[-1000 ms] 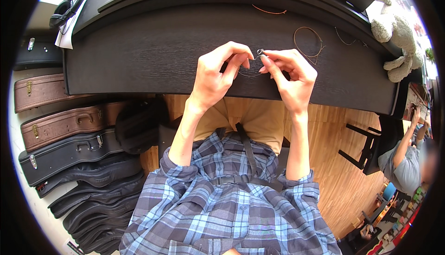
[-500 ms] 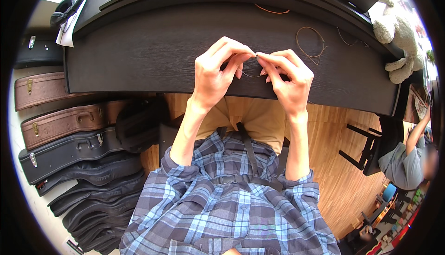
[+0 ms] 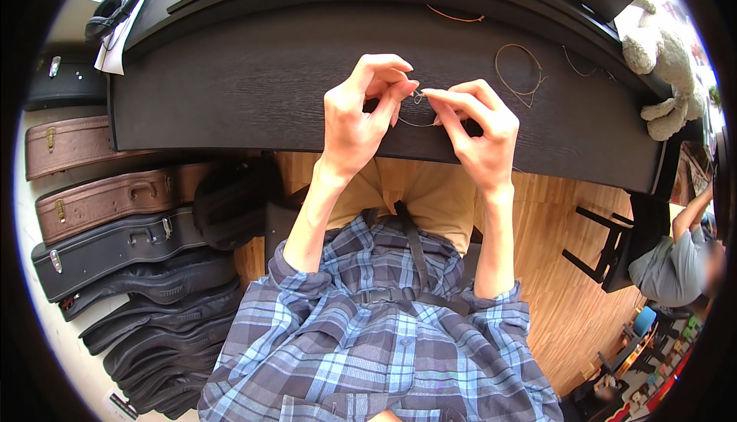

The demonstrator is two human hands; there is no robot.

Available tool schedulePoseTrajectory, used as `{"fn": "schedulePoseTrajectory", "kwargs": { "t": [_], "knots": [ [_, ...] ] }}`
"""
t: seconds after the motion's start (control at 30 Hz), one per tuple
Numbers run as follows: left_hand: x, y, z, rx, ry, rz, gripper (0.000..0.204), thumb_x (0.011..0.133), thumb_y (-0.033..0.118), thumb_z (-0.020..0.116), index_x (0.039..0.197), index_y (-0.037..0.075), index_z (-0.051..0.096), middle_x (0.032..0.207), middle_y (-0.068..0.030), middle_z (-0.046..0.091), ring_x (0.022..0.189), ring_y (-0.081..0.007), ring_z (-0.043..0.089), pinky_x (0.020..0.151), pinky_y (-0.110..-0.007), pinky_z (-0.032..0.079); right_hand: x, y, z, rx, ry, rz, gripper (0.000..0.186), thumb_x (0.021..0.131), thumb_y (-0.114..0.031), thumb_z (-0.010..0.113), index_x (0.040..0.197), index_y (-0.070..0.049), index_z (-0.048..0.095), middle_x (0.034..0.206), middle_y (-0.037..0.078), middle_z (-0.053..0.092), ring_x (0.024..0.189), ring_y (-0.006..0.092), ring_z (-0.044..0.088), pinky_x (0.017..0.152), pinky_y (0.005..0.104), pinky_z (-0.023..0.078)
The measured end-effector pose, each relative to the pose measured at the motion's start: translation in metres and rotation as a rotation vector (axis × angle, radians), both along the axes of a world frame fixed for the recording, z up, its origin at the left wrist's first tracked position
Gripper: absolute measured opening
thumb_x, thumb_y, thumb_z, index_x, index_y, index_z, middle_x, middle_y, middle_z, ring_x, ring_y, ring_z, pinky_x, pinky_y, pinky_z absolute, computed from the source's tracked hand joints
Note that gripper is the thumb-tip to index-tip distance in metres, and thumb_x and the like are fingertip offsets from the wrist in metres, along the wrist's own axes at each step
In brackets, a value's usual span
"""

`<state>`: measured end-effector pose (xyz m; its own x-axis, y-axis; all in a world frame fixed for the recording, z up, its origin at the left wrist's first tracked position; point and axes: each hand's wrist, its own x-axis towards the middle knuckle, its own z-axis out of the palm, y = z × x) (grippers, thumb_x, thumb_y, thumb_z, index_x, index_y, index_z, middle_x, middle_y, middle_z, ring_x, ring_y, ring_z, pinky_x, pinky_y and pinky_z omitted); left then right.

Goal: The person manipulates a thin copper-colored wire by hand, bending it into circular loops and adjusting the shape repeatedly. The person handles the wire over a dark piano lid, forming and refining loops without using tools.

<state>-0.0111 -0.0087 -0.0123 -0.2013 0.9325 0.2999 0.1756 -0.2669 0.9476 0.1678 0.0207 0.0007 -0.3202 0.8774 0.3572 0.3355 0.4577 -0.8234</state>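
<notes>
Both my hands are raised above the dark desk (image 3: 230, 76), working on a thin wire-like string (image 3: 414, 124). A small loop or knot in it shows between my fingertips, and another stretch sags in a curve below them. My right hand (image 3: 480, 122) is closed, its thumb and index finger pinching the string beside the loop. My left hand (image 3: 357, 119) holds the string between thumb and a finger, with its index finger lifted off. Parts of the string are hidden behind my fingers.
A coiled string (image 3: 518, 72), an orange-brown strand (image 3: 455, 15) and a thin strand (image 3: 576, 62) lie on the desk. A plush toy (image 3: 668, 61) hangs at right; headphones (image 3: 115, 7) are at far left. Instrument cases (image 3: 107, 199) line the left. A person (image 3: 675, 261) sits at right.
My left index finger has lifted from the pinch, and the fingertips have moved slightly apart. A small loop of the string now shows between them.
</notes>
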Motion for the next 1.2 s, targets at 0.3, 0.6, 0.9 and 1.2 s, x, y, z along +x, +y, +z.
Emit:
{"fn": "schedulePoseTrajectory", "kwargs": {
  "t": [0.3,0.6,0.9,1.2],
  "knots": [
    [0.001,0.002,0.005,-0.035,0.126,-0.031,0.006,0.095,0.001,0.071,0.101,0.002,0.071,0.080,-0.0021,0.073,0.063,-0.0038,0.062,0.055,-0.020,0.049,0.006,0.005,0.000,-0.197,0.186,0.073,0.016,0.089,0.004,0.073,0.103,-0.003,0.077,0.090,0.005,0.070,0.074,0.0126,0.072,0.067,0.0241,0.057],
    [-0.001,0.001,0.005,-0.025,0.165,-0.105,0.005,0.096,0.005,0.070,0.100,0.003,0.070,0.083,-0.0077,0.073,0.075,-0.0138,0.072,0.067,-0.027,0.056,0.008,0.005,-0.001,-0.219,0.176,0.172,0.014,0.090,0.007,0.071,0.101,-0.002,0.075,0.091,0.005,0.069,0.076,0.0132,0.072,0.067,0.0244,0.057],
    [0.001,0.002,0.007,-0.041,0.153,-0.109,0.019,0.095,0.009,0.074,0.111,0.004,0.066,0.082,-0.0035,0.073,0.065,-0.0072,0.063,0.057,-0.024,0.048,0.010,0.005,-0.002,-0.307,0.428,0.070,0.020,0.094,0.001,0.072,0.114,0.000,0.067,0.091,0.005,0.070,0.076,0.0107,0.070,0.068,0.0229,0.054],
    [-0.004,0.002,0.011,-0.135,-0.081,-0.227,0.022,0.099,0.008,0.067,0.119,0.003,0.059,0.086,-0.0064,0.076,0.061,-0.0081,0.063,0.058,-0.024,0.049,0.005,0.004,0.001,-0.320,0.357,0.009,0.026,0.095,0.000,0.072,0.120,0.000,0.064,0.092,0.006,0.070,0.083,0.0128,0.073,0.075,0.0254,0.058]
  ]
}}
